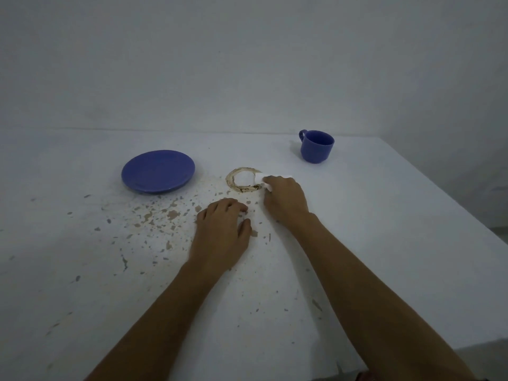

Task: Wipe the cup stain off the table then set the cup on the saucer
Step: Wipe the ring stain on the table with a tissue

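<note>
A brown ring-shaped cup stain (235,181) marks the white table (371,215) near its middle. My right hand (284,198) presses a white tissue (261,177) onto the ring's right side. My left hand (222,229) rests flat on the table just in front of the stain, fingers curled, holding nothing. A blue saucer (158,171) lies empty to the left of the stain. A blue cup (316,145) stands upright at the back right, handle pointing left, apart from both hands.
The table's paint is chipped, with brown flecks (154,215) scattered left of my left hand. A white wall (247,64) runs along the table's far edge. The table's right edge (450,193) drops off diagonally; its near edge is at the bottom right.
</note>
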Available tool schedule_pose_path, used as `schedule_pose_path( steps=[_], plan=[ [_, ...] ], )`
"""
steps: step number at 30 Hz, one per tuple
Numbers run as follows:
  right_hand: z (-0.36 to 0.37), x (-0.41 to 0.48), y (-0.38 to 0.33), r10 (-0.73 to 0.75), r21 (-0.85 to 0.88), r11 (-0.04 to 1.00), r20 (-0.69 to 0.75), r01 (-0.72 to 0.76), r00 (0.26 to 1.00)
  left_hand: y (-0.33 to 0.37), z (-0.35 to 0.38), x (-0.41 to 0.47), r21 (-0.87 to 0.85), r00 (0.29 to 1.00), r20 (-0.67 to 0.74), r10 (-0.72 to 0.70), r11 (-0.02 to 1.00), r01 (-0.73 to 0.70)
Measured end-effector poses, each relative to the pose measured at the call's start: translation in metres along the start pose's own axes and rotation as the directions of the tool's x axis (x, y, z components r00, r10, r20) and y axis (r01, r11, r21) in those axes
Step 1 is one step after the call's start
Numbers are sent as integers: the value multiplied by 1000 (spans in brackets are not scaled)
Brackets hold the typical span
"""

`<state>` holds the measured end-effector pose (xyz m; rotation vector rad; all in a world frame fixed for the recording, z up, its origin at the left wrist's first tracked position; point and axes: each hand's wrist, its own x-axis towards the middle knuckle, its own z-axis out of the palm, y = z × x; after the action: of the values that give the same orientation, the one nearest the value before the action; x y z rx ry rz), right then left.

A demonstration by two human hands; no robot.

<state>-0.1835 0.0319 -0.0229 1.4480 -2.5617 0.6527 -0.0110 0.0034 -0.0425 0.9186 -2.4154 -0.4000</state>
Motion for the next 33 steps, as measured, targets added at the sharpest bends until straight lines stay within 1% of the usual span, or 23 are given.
schedule_pose_path(
  steps=[2, 4, 6, 9, 11, 13, 15, 17, 19, 21, 25, 28, 30, 33],
  plan=[
    [1, -6, -1, -42, 44, 998, 35, 41, 998, 1, 0, 0, 13, 1000, 1, 0, 1000, 0],
    [0, -12, 0, -116, 59, 992, 131, 109, 985, 1, -1, 0, 13, 1000, 3, -3, 1000, 3],
    [-5, -11, 5, -148, 60, 989, 220, 138, 964, 1, -2, 0, 7, 1000, 8, 0, 1000, 0],
    [-11, -2, 16, -47, -27, 998, 310, 58, 949, 1, -2, -1, 1, 1000, 14, 6, 1000, -6],
    [-12, 3, 16, 10, -58, 998, 287, 7, 958, 0, -2, -1, -4, 1000, 17, 5, 1000, -5],
    [-10, 6, 10, 8, -47, 999, 236, 4, 972, 0, -1, 0, -2, 1000, 21, 1, 1000, -1],
    [-6, 4, 1, -28, -10, 999, 201, 30, 979, 0, -1, 0, -2, 1000, 9, 1, 1000, -1],
    [-2, -1, -6, -99, 13, 995, 194, 99, 976, 0, -2, -1, -3, 1000, 3, 0, 1000, 0],
    [0, -9, -7, -162, 17, 987, 208, 162, 965, 0, -1, -1, -5, 1000, 1, 1, 1000, -1],
    [-1, -15, -3, -174, 14, 984, 237, 176, 956, -1, -1, 0, -3, 1000, -4, 0, 1000, 0],
    [-11, -13, 10, -81, -68, 992, 281, 104, 956, 0, 0, 0, -2, 1000, -8, -23, 1000, 23],
    [-14, -2, 6, -15, -112, 993, 251, 45, 968, 1, -1, 1, -2, 1000, -3, -25, 1000, 25],
    [-12, 4, -3, -15, -108, 993, 215, 39, 976, 1, -3, 0, 1, 1000, 2, -29, 1000, 29],
    [-5, 7, -19, -66, -66, 995, 211, 81, 975, 2, -4, 0, 8, 1000, 4, -29, 1000, 29]
  ],
)
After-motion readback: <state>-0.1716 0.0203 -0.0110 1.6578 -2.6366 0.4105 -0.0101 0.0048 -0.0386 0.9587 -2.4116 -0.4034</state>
